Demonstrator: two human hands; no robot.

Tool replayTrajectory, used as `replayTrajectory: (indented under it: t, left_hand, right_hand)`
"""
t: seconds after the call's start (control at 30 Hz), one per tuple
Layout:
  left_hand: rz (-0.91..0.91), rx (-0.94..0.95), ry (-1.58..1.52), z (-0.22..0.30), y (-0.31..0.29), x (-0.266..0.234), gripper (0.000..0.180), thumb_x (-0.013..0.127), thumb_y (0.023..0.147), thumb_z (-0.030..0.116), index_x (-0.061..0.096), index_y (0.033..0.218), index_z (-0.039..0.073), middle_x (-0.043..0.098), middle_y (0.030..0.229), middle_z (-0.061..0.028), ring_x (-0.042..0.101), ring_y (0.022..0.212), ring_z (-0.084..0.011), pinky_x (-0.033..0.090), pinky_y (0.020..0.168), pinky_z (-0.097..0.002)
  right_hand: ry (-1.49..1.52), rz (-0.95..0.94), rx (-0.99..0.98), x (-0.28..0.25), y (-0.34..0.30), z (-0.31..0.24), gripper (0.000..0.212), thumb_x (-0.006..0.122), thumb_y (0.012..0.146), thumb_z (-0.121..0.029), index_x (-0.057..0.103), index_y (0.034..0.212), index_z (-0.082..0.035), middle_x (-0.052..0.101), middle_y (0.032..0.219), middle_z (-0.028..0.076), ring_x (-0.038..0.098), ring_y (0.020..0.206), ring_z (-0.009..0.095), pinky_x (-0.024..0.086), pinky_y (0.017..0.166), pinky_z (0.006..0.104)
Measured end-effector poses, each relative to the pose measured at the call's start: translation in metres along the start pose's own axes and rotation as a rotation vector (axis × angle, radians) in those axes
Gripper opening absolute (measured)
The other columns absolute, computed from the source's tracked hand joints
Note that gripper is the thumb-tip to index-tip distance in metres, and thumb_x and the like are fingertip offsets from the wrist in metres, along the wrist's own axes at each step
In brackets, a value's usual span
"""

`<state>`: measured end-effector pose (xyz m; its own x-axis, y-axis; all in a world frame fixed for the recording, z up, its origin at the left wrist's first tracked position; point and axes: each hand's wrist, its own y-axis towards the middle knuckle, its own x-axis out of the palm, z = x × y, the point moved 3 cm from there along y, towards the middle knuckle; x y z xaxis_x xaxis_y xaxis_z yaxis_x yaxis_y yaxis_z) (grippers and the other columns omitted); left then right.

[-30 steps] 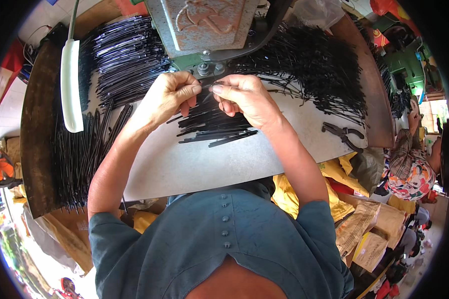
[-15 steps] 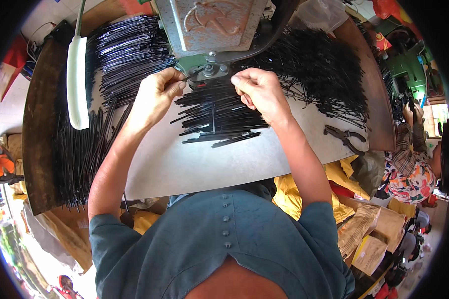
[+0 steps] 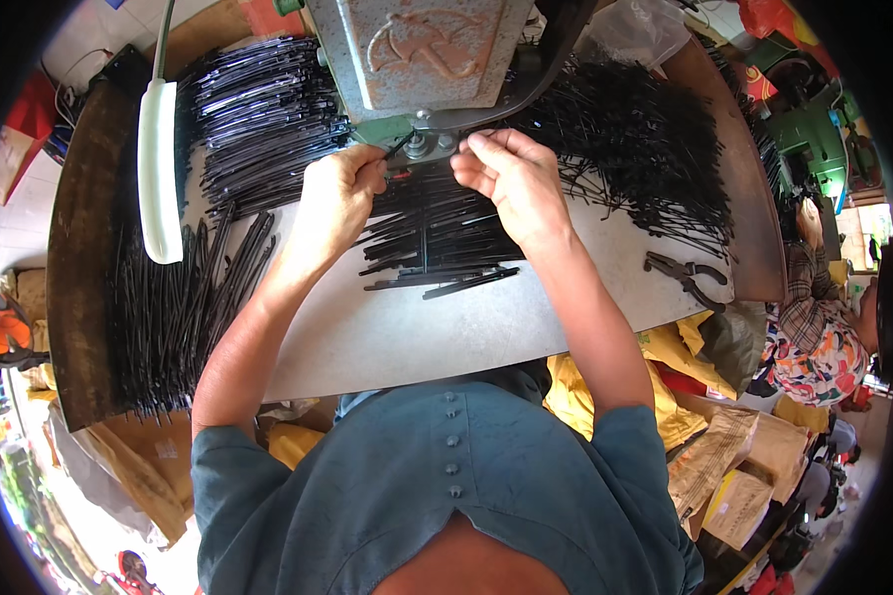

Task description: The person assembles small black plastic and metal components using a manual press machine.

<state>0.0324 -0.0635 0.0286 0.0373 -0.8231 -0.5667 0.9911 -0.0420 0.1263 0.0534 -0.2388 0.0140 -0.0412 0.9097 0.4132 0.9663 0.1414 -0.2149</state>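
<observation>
My left hand (image 3: 342,198) pinches the end of a thin black rod (image 3: 399,146), which points toward the bolted fixture (image 3: 417,147) at the foot of a grey-green press machine (image 3: 437,59). To the right of that fixture, my right hand (image 3: 521,188) has its thumb and fingers bent together. Whatever lies between those fingertips, if anything, is too small to make out. Between my wrists, a heap of short black rods (image 3: 442,233) lies crosswise on the pale metal tabletop (image 3: 407,337).
Long black rods (image 3: 268,109) are stacked at the back left, with more (image 3: 164,327) along the left edge. A tangled pile (image 3: 635,149) covers the back right. Black pliers (image 3: 687,278) lie near the right edge. A white lamp (image 3: 159,174) hangs left. Another person (image 3: 814,327) sits far right.
My left hand has come right, closer to the fixture, bringing the black rod with it. My right hand has shifted slightly, and its fingers look a little looser.
</observation>
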Motion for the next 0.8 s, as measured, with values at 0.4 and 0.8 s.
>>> replayTrajectory:
  t: [0.4,0.8]
  left_hand:
    - [0.008,0.033,-0.012,0.005,0.002,0.000,0.016,0.047,0.080,0.006,0.057,0.089,-0.004,0.054,0.061,-0.0035,0.043,0.051,-0.0054,0.035,0.047,-0.0199]
    - [0.005,0.030,-0.011,0.007,0.003,0.003,0.015,0.048,0.078,0.005,0.057,0.087,-0.004,0.055,0.059,-0.0066,0.050,0.053,-0.0089,0.040,0.051,-0.0219]
  right_hand:
    - [0.194,0.067,-0.138,0.019,0.001,0.009,0.006,0.049,0.080,-0.002,0.049,0.084,0.004,0.057,0.082,0.015,0.060,0.075,0.022,0.052,0.068,0.0284]
    - [0.218,0.056,-0.148,0.022,0.005,0.014,0.006,0.050,0.080,-0.001,0.050,0.085,0.004,0.057,0.082,0.015,0.060,0.075,0.021,0.052,0.069,0.0283]
